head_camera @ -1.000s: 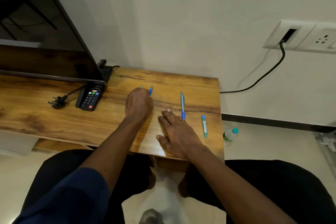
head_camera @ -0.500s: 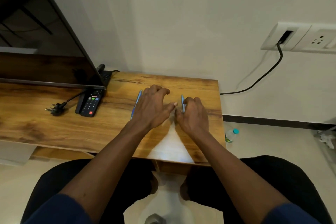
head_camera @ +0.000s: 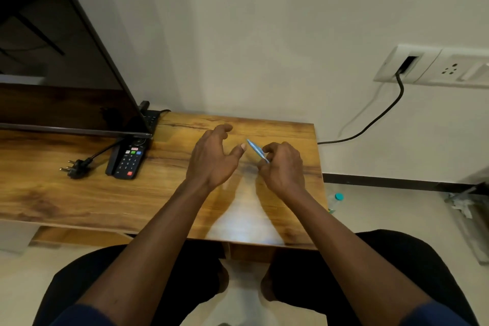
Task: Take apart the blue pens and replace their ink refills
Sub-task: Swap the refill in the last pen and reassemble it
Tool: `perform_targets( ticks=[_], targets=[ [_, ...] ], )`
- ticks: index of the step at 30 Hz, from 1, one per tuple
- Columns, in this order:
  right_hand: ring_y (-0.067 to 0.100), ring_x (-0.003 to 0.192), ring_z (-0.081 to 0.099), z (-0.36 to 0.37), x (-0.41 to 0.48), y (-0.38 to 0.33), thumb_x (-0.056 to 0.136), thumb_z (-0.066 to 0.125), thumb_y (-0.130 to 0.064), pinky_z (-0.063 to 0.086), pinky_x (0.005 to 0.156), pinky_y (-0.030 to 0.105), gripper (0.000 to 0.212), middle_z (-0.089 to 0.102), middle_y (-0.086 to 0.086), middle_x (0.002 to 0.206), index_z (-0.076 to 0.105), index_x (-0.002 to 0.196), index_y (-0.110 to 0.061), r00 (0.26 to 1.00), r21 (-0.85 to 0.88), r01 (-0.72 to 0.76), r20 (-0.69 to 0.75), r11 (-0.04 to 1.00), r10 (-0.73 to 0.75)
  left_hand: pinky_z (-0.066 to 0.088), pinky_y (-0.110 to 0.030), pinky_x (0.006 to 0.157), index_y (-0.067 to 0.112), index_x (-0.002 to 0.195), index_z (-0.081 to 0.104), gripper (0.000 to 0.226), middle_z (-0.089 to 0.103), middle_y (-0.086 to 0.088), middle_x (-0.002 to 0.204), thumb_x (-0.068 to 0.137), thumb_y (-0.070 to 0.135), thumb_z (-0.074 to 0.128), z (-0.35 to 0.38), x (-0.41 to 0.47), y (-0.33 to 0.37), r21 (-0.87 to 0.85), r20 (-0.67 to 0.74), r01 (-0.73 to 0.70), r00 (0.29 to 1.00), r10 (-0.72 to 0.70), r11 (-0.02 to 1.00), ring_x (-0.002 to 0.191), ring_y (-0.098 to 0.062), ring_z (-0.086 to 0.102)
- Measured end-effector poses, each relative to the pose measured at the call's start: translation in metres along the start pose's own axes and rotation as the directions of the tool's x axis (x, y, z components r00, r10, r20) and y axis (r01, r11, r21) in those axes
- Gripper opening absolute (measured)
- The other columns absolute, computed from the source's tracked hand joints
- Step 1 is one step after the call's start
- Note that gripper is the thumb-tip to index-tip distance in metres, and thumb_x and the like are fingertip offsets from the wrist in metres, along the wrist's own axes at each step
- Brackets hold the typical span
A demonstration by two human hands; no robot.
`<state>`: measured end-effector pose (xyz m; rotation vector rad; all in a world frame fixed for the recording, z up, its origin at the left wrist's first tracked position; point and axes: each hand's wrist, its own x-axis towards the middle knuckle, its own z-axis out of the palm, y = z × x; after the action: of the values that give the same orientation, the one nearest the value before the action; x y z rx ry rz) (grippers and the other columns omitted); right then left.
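Head view shows the right hand (head_camera: 281,167) pinching a slim blue plastic pen (head_camera: 257,151) by its lower end, lifted above the glossy wood-grain table (head_camera: 79,193) near its far right corner, the free end slanting up and left toward the left hand (head_camera: 211,156). That hand hovers with fingers spread and grasping nothing, its thumb almost at the pen's tip. The likeliest trouble is a thin, smooth barrel held only at one end: it could swivel or slip from the pinch when the left hand closes on it, and once unscrewed, a small spring or tip piece could drop and roll off the near or right edge onto the floor. The pen is motion-blurred, so its seam, clip and which end points up cannot be read. Any second pen or spare refill is out of sight, possibly under the hands. A black remote control (head_camera: 127,161) lies well to the left.
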<state>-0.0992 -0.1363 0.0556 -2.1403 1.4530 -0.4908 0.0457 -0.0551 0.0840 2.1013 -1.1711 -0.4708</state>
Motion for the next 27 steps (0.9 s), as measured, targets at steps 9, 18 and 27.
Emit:
perform_targets(
  ticks=[9, 18, 27],
  targets=[
    [0.009, 0.09, 0.061, -0.069, -0.017, -0.008, 0.084, 0.073, -0.011, 0.056, 0.079, 0.032, 0.025, 0.065, -0.004, 0.1, 0.072, 0.106, -0.022, 0.962, 0.119, 0.275, -0.034, 0.954, -0.272, 0.065, -0.037, 0.087, 0.019, 0.124, 0.074, 0.025, 0.076, -0.008, 0.103, 0.099, 0.018, 0.071, -0.029, -0.007, 0.027, -0.543, 0.157, 0.031, 0.985, 0.065, 0.839, 0.097, -0.02, 0.076],
    [0.005, 0.087, 0.065, -0.069, -0.006, -0.002, 0.091, 0.072, -0.022, 0.055, 0.073, 0.022, 0.025, 0.068, -0.013, 0.097, 0.07, 0.116, -0.024, 0.943, 0.307, 0.313, 0.015, 0.899, -0.334, 0.064, -0.031, 0.074, 0.005, 0.104, 0.077, 0.014, 0.079, -0.014, 0.085, 0.09, 0.006, 0.079, -0.018, -0.001, 0.036, -0.612, 0.147, 0.049, 0.988, 0.052, 0.789, 0.078, -0.021, 0.077],
    [0.005, 0.088, 0.066, -0.061, 0.012, 0.005, 0.096, 0.069, -0.016, 0.052, 0.075, 0.018, 0.015, 0.07, -0.015, 0.097, 0.073, 0.11, -0.02, 0.94, 0.417, 0.332, -0.069, 0.846, -0.334, 0.065, -0.033, 0.078, 0.002, 0.112, 0.075, 0.016, 0.08, -0.02, 0.093, 0.097, 0.006, 0.071, -0.006, 0.015, 0.041, -0.706, 0.203, 0.131, 0.979, 0.021, 0.696, 0.086, -0.025, 0.079]
  ],
)
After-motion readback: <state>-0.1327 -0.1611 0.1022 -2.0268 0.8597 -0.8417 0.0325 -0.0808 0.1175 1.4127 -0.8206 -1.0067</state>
